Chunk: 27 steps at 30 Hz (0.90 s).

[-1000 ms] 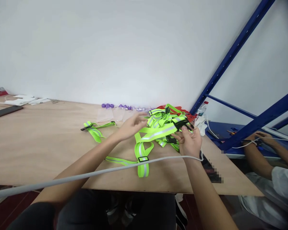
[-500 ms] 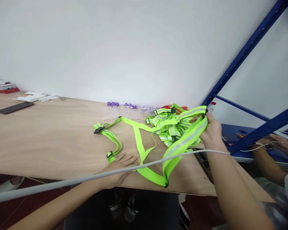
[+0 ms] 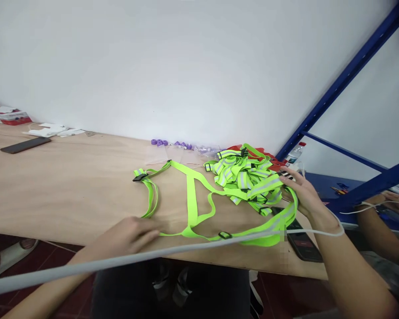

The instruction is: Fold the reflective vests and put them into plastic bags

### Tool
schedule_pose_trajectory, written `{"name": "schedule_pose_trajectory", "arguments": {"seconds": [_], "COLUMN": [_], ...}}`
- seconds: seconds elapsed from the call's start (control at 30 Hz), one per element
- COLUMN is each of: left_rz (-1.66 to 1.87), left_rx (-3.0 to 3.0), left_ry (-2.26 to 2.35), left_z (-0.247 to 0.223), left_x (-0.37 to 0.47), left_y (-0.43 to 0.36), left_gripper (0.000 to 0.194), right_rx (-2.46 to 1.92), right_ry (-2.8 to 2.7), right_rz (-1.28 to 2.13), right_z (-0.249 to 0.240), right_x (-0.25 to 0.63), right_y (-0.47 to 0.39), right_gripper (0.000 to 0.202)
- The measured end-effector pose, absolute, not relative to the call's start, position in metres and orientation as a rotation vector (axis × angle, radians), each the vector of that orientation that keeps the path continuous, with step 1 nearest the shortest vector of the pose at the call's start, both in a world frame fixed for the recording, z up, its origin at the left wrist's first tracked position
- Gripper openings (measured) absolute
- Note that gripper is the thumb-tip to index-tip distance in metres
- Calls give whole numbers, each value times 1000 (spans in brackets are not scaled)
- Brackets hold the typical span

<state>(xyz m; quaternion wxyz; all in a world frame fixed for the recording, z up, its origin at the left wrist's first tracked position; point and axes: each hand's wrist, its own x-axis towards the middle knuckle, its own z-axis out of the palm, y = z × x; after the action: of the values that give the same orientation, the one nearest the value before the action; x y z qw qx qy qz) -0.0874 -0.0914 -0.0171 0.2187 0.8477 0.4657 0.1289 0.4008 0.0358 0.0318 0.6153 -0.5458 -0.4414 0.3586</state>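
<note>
A neon-yellow reflective strap vest (image 3: 192, 199) lies spread on the wooden table, its straps forming open loops. My left hand (image 3: 134, 235), slightly blurred, is closed on the strap at the vest's near left corner. A black buckle (image 3: 140, 177) sits on the far left strap. At the other end, my right hand (image 3: 302, 192) grips the striped right-hand straps, which bend round in a loop beneath it. Behind the vest is a tangled pile of similar reflective straps (image 3: 232, 170), partly touching it.
A phone (image 3: 304, 246) lies under my right forearm. A white cable (image 3: 119, 258) crosses in front. Purple rolls (image 3: 159, 142) and clear plastic bags line the wall, with a bottle (image 3: 295, 153) by the blue frame (image 3: 346, 84). Another person's arms (image 3: 381, 221) show at right.
My left hand has gone from lying flat to closing on the strap, shifting left. My right hand has moved right and slightly down, drawing the straps out and uncovering the phone.
</note>
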Motion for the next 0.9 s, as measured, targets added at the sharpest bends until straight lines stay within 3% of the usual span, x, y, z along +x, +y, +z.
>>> {"name": "schedule_pose_trajectory", "arguments": {"seconds": [0.07, 0.13, 0.2, 0.4, 0.6, 0.77, 0.9], "left_rz": [492, 592, 564, 440, 682, 548, 503], "left_rx": [2211, 2090, 2005, 1936, 1932, 2231, 2244], "left_ry": [1588, 1856, 1952, 1825, 2056, 2028, 1943], "left_z": [-5, -3, -8, -26, -28, -41, -45], "left_x": [-97, -104, -107, -96, -121, -147, -152], "left_y": [-85, -76, -67, -59, -29, 26, 48], "left_gripper": [40, 38, 32, 28, 30, 57, 46], "right_rx": [-1376, -1464, -1527, -1656, -1560, -1484, -1533], "right_ry": [-1164, -1347, -1541, -2079, -2407, -2501, -2481], "right_rz": [883, 800, 625, -75, -579, -305, 2], "right_z": [27, 21, 13, -17, -51, -58, -49], "right_x": [400, 402, 406, 416, 393, 363, 355], "right_y": [30, 29, 33, 40, 22, 2, -8], "right_gripper": [75, 83, 77, 28, 37, 38, 38]}}
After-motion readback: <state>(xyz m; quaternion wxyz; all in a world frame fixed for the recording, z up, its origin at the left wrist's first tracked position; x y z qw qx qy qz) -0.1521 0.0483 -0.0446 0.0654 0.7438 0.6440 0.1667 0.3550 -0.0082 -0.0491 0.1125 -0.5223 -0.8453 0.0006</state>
